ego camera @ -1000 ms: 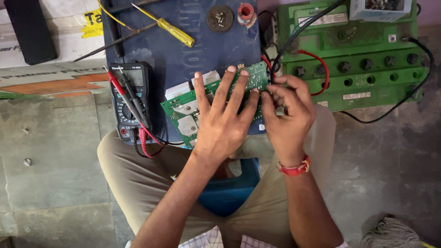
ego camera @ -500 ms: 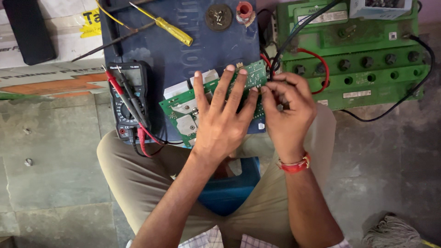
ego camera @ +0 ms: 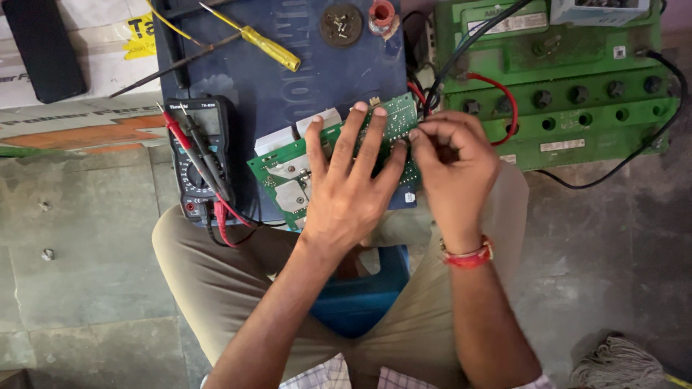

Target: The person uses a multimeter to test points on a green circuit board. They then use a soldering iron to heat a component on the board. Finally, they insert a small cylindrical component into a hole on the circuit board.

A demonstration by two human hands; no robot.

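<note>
A green circuit board (ego camera: 282, 169) lies tilted on a dark blue box lid (ego camera: 288, 86) in front of my knees. My left hand (ego camera: 349, 184) rests flat on the board with its fingers spread, pinning it down. My right hand (ego camera: 454, 169) is curled at the board's right edge, fingertips pinched together on something small there that I cannot make out. Red and black wires (ego camera: 432, 94) run from that edge toward the green battery (ego camera: 569, 94). A red thread band circles my right wrist.
A black multimeter (ego camera: 202, 155) with red and black probes lies left of the board. A yellow-handled screwdriver (ego camera: 267, 45), a round dish of screws (ego camera: 341, 24) and a red cap (ego camera: 382, 13) sit on the lid. A blue stool (ego camera: 360, 302) is under me.
My right hand's fingers have shifted slightly at the board's right edge. The left hand stays flat on the board.
</note>
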